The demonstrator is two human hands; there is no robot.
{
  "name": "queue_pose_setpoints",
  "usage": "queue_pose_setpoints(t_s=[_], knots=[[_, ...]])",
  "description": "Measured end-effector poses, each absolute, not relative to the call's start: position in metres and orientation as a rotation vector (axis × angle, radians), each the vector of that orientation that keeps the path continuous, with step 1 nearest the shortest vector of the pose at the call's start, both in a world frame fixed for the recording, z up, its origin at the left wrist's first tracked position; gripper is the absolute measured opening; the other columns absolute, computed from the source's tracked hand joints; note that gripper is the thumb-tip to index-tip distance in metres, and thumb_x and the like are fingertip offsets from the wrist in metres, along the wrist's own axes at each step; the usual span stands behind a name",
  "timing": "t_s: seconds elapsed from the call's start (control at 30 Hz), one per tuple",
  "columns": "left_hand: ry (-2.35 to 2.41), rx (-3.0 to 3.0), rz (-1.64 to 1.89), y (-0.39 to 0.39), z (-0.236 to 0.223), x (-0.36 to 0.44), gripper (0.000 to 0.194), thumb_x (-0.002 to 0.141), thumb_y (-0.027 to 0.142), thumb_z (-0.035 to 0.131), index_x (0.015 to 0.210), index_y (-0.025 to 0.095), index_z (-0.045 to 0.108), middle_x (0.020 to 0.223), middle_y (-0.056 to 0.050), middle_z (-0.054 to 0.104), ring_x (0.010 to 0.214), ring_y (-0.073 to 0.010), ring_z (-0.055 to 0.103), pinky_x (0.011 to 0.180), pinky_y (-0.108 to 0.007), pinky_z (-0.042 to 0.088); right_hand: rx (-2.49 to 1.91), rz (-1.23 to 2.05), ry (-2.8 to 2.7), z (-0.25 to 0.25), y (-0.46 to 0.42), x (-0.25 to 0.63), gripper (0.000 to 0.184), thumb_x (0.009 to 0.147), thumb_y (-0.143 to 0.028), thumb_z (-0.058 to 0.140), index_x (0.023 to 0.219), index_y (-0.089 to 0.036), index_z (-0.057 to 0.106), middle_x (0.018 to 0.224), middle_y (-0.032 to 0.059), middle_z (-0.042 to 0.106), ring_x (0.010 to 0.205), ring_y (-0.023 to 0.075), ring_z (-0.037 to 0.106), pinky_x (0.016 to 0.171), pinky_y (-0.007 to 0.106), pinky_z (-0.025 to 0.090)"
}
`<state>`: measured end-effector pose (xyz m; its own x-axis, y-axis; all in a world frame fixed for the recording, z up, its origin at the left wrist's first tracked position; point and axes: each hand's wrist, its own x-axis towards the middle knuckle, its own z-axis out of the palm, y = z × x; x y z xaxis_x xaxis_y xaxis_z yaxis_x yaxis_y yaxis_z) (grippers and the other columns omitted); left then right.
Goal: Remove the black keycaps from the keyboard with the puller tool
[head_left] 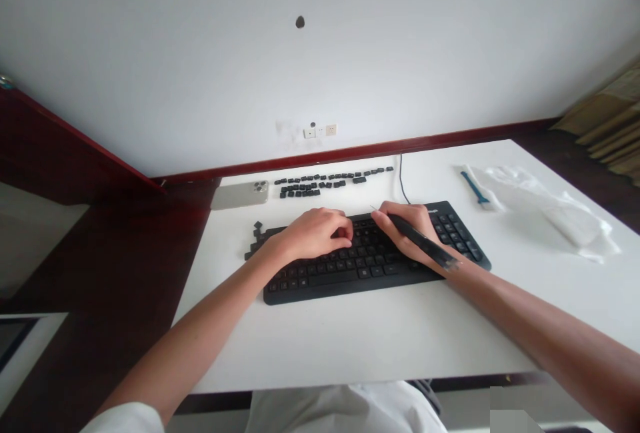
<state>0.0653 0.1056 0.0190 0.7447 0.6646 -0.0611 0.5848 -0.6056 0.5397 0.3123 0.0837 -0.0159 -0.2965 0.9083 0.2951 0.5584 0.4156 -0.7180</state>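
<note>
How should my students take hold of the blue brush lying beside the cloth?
Grip the narrow blue handle of the brush, coming from above on the keyboard side. It lies flat and slanted on the desk, so the top of the handle is open, and the cloth lies on its other side.

matt black plastic keyboard (350, 293), smooth white tabletop (350, 346), glossy dark red wood edging (350, 151)

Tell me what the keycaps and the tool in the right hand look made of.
The keycaps look like matte black plastic: dull, with no shine. The tool looks like black plastic, hard to confirm, with a thin bright tip, probably metal.
</note>
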Motion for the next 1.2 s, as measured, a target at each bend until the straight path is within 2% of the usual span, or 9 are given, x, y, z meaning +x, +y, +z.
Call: queue_pose_setpoints(t_s=[0.1,0.2,0.3,0.47,0.6,0.8,0.97,1.2], knots=[[1.037,2.452,0.283,0.115,0.024,0.057,0.010,0.096,0.031,0.069,0.094,0.023,0.074,0.096,-0.001,0.074,0.087,-0.0179,0.066,0.077,-0.030,0.045,-1.247,0.666,-2.016,-0.015,0.085,0.312,0.043,0.103,-0.048,0.049,0.069,-0.022,0.049,0.059,-0.0035,0.044,0.055,0.0126,0.042,0.057,0.028,0.036],[1.299,2.485,0.355,0.131,0.023,0.042,0.012,0.096,0.031,0.067,0.093,0.023,0.075,0.092,-0.001,0.073,0.083,-0.0182,0.065,0.073,-0.030,0.044,-1.240,0.673,-2.039,-0.014,0.087,0.312,0.043,0.103,-0.048,0.049,0.069,-0.021,0.048,0.059,-0.0040,0.041,0.054,0.0121,0.040,0.057,0.027,0.035],[1.438,2.474,0.287,0.146,0.012,0.031,0.011,0.094,0.031,0.070,0.090,0.024,0.077,0.087,-0.001,0.074,0.079,-0.0190,0.065,0.069,-0.030,0.042,-1.195,0.682,-2.047,-0.014,0.086,0.312,0.042,0.103,-0.047,0.047,0.069,-0.022,0.046,0.059,-0.0041,0.041,0.054,0.0119,0.039,0.057,0.027,0.035],[1.481,2.422,0.238,0.153,-0.005,0.029,0.014,0.095,0.033,0.068,0.092,0.026,0.079,0.086,-0.002,0.077,0.080,-0.0205,0.068,0.068,-0.031,0.043,-1.183,0.681,-2.026,-0.014,0.085,0.311,0.042,0.103,-0.046,0.047,0.069,-0.022,0.045,0.059,-0.0041,0.041,0.054,0.0118,0.040,0.057,0.027,0.035],[1.487,2.479,0.307,0.152,0.001,0.030,0.015,0.096,0.031,0.066,0.095,0.026,0.080,0.093,-0.002,0.078,0.083,-0.0206,0.068,0.072,-0.032,0.045,-1.166,0.676,-2.028,-0.015,0.085,0.311,0.041,0.103,-0.044,0.048,0.069,-0.022,0.047,0.058,-0.0044,0.041,0.053,0.0114,0.040,0.056,0.026,0.035],[1.499,2.541,0.328,0.149,0.015,0.031,0.011,0.093,0.033,0.072,0.091,0.027,0.080,0.081,0.000,0.073,0.073,-0.0174,0.064,0.066,-0.029,0.041,-1.151,0.681,-2.031,-0.018,0.086,0.312,0.041,0.103,-0.044,0.049,0.069,-0.021,0.048,0.058,-0.0049,0.040,0.053,0.0110,0.038,0.054,0.025,0.034],[1.479,2.598,0.210,0.143,0.007,0.039,0.009,0.091,0.034,0.076,0.092,0.026,0.080,0.084,-0.001,0.074,0.073,-0.0175,0.064,0.064,-0.029,0.040,-1.161,0.682,-2.035,-0.017,0.086,0.312,0.039,0.103,-0.044,0.049,0.071,-0.021,0.052,0.058,-0.0050,0.042,0.053,0.0106,0.039,0.056,0.025,0.035],[1.539,2.571,0.210,0.150,0.001,0.053,0.012,0.094,0.033,0.071,0.096,0.027,0.081,0.079,-0.001,0.075,0.072,-0.0185,0.066,0.068,-0.029,0.045,-1.168,0.697,-2.035,-0.012,0.086,0.310,0.041,0.102,-0.046,0.048,0.071,-0.020,0.053,0.059,-0.0047,0.042,0.055,0.0106,0.039,0.058,0.025,0.036]])
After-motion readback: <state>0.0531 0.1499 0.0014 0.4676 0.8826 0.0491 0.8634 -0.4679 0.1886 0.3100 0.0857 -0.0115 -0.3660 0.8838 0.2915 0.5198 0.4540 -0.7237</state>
